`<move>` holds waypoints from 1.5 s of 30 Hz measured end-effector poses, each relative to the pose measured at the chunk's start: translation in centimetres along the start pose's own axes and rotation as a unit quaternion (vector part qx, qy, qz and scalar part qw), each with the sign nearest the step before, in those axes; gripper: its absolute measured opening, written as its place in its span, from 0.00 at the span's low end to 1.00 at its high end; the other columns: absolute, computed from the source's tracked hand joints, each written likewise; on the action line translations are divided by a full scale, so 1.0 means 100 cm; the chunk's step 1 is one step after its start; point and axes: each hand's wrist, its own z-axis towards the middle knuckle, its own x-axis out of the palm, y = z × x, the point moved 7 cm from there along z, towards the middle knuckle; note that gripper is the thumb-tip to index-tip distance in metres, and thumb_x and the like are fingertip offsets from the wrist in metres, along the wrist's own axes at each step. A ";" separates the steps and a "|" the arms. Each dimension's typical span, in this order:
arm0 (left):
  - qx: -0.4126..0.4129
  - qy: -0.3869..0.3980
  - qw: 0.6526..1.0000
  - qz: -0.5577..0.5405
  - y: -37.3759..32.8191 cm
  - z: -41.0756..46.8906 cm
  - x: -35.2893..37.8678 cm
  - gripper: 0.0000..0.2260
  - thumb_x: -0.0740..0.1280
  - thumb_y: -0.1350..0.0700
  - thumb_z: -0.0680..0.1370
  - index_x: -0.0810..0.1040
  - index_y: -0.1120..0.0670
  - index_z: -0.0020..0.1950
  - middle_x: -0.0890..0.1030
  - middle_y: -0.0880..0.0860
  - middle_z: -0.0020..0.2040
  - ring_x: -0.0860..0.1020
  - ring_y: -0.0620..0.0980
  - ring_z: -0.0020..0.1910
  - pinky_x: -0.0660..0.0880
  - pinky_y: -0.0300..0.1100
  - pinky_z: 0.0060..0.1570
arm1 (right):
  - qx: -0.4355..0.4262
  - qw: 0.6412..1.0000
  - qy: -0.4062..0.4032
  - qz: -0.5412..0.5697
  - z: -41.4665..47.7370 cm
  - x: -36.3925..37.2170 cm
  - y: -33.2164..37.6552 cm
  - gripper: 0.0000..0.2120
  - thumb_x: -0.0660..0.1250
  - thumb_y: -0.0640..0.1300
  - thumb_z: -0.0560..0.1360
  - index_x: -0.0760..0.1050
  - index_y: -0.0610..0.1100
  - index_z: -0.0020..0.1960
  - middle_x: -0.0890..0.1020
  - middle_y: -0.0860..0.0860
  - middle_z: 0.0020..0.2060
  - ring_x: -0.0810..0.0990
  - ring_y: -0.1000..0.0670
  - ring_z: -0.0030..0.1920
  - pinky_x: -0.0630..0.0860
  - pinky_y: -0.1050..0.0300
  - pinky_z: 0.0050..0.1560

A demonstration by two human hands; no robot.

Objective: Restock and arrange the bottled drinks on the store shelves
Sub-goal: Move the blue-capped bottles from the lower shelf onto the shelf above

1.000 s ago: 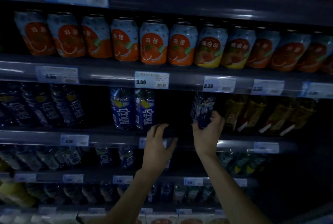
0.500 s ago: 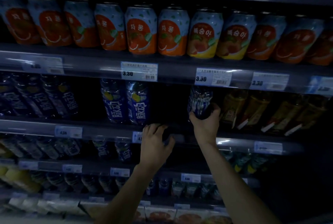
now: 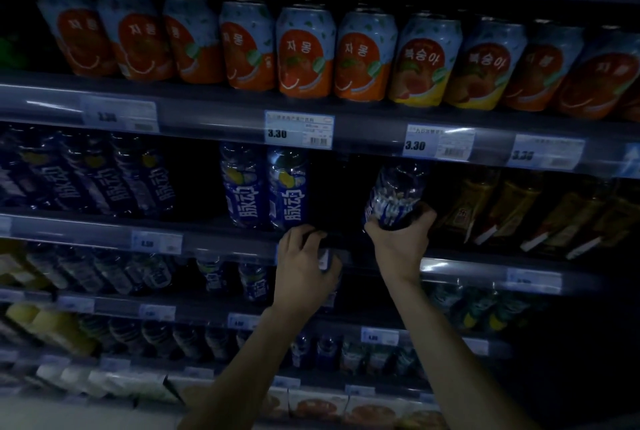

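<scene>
This view is dim. My right hand (image 3: 398, 244) grips the base of a blue-labelled drink bottle (image 3: 393, 192) and holds it tilted at the front of the middle shelf (image 3: 225, 242). Two matching blue bottles (image 3: 266, 187) stand upright to the left of it, with a dark gap between them and the held bottle. My left hand (image 3: 304, 268) sits lower, below that gap. Its fingers curl over the shelf's front edge, across a price tag.
Amber bottles (image 3: 491, 208) lean just right of the held bottle. More blue bottles (image 3: 86, 173) fill the shelf's left end. Orange and peach cans (image 3: 304, 52) line the shelf above, and lower shelves hold several small bottles (image 3: 252, 280).
My left hand's fingers have closed further over the shelf edge. My right hand keeps the bottle at the same spot on the shelf. The view has shifted slightly.
</scene>
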 end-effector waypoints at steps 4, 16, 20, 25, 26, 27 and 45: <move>-0.001 -0.006 1.000 -0.014 0.005 -0.005 -0.013 0.17 0.65 0.50 0.77 0.75 0.56 0.62 0.71 0.55 0.63 0.67 0.56 0.65 0.68 0.53 0.63 | -0.017 1.000 -0.021 -0.005 -0.010 0.003 0.004 0.33 0.77 0.45 0.62 0.60 0.55 0.59 0.72 0.63 0.47 0.75 0.57 0.47 0.69 0.74 0.40; 0.007 -0.018 0.999 -0.038 0.025 -0.020 -0.043 0.16 0.67 0.53 0.78 0.75 0.58 0.63 0.72 0.58 0.65 0.67 0.58 0.67 0.65 0.52 0.64 | -0.024 0.997 -0.063 0.021 -0.024 0.001 0.004 0.36 0.77 0.42 0.64 0.59 0.55 0.63 0.72 0.56 0.50 0.72 0.65 0.46 0.67 0.81 0.39; 0.011 -0.016 0.999 -0.040 0.028 -0.024 -0.043 0.15 0.67 0.54 0.78 0.75 0.59 0.62 0.73 0.58 0.64 0.68 0.58 0.66 0.65 0.52 0.64 | -0.047 0.996 -0.061 0.035 -0.029 -0.001 0.009 0.39 0.77 0.41 0.63 0.57 0.57 0.63 0.71 0.64 0.50 0.73 0.74 0.46 0.67 0.82 0.42; 0.017 -0.019 0.999 -0.032 0.024 -0.026 -0.041 0.15 0.68 0.54 0.77 0.76 0.59 0.61 0.73 0.58 0.63 0.69 0.59 0.65 0.65 0.53 0.64 | -0.057 0.994 -0.067 0.065 -0.040 -0.007 0.014 0.42 0.77 0.42 0.63 0.55 0.58 0.67 0.71 0.66 0.54 0.73 0.74 0.51 0.68 0.80 0.48; 0.017 -0.017 0.999 -0.032 0.024 -0.026 -0.041 0.15 0.68 0.54 0.77 0.75 0.58 0.61 0.73 0.58 0.63 0.69 0.59 0.65 0.65 0.53 0.64 | -0.062 0.994 -0.067 0.067 -0.042 -0.009 0.018 0.43 0.77 0.43 0.63 0.54 0.58 0.67 0.71 0.66 0.54 0.73 0.73 0.51 0.69 0.79 0.48; 0.019 -0.017 0.999 -0.033 0.022 -0.026 -0.040 0.15 0.68 0.54 0.77 0.75 0.58 0.61 0.73 0.58 0.63 0.69 0.59 0.64 0.66 0.53 0.63 | -0.067 0.993 -0.065 0.066 -0.043 -0.010 0.021 0.42 0.77 0.43 0.63 0.54 0.59 0.67 0.71 0.66 0.54 0.73 0.73 0.51 0.69 0.79 0.48; -0.033 0.021 0.999 -0.029 0.070 -0.067 -0.053 0.19 0.67 0.50 0.77 0.72 0.56 0.65 0.72 0.57 0.64 0.68 0.58 0.64 0.66 0.58 0.64 | -0.054 0.998 0.011 -0.009 -0.114 -0.004 0.007 0.38 0.78 0.44 0.64 0.61 0.49 0.68 0.77 0.53 0.53 0.75 0.70 0.48 0.71 0.78 0.44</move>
